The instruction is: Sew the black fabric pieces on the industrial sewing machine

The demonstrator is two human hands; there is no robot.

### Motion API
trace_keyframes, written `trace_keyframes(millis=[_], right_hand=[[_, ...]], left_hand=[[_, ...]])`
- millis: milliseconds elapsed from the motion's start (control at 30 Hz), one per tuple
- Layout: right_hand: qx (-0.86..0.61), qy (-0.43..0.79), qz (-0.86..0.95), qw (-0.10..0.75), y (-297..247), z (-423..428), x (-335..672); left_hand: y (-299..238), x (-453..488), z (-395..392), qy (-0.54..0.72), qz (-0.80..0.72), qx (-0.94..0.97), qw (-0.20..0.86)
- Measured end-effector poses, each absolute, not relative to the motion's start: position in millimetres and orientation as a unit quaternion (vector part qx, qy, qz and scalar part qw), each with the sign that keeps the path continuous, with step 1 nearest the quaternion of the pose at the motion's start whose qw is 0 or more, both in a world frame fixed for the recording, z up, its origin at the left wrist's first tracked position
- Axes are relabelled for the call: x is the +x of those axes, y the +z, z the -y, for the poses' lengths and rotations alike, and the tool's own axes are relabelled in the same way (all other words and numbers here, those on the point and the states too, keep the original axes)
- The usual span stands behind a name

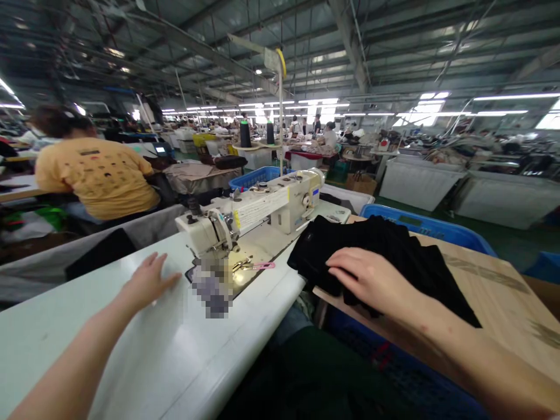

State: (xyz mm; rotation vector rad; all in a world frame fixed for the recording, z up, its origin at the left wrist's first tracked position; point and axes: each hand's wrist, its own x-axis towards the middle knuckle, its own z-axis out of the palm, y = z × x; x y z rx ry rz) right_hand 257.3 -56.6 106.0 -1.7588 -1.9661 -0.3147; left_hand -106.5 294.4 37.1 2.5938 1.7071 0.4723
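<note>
My left hand (149,283) is over the pale sewing table (175,361), left of the sewing machine's head, with its fingers stretched and the thumb apart; it holds nothing. At the right, my right hand (365,273) is on a black cloth piece (394,245), fingers bent and closed on its near part. That black cloth is spread in folds across the machine table's right end and a wooden board. Between my hands stands a white sewing machine (262,213). Beside its needle area, which is partly blurred out, lies a small tool with a pink handle (263,265).
The wooden board (485,274) extends to the right, with a blue basket (429,224) behind it. Thread cones (245,135) stand behind the machine. A person in a yellow shirt (98,175) sits at the left. Large white bins (422,181) stand farther back.
</note>
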Motion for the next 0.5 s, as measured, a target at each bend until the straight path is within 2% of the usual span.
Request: trace_keyframes(millis=[100,200,267,500], right_hand=[[-0.681,-0.131,0.708,0.134,127,47,298],[-0.686,-0.030,0.727,-0.008,128,14,316],[-0.669,0.029,0.740,-0.067,117,-9,315],[-0.631,0.057,0.766,-0.110,76,-38,312]], left_hand=[[10,-95,-247,0.087,-0.475,0.876,0.016],[-7,-84,-195,0.077,-0.435,0.897,0.007],[-13,-79,-167,0.084,-0.423,0.902,-0.008],[-26,-86,-128,0.142,-0.414,0.899,-0.011]])
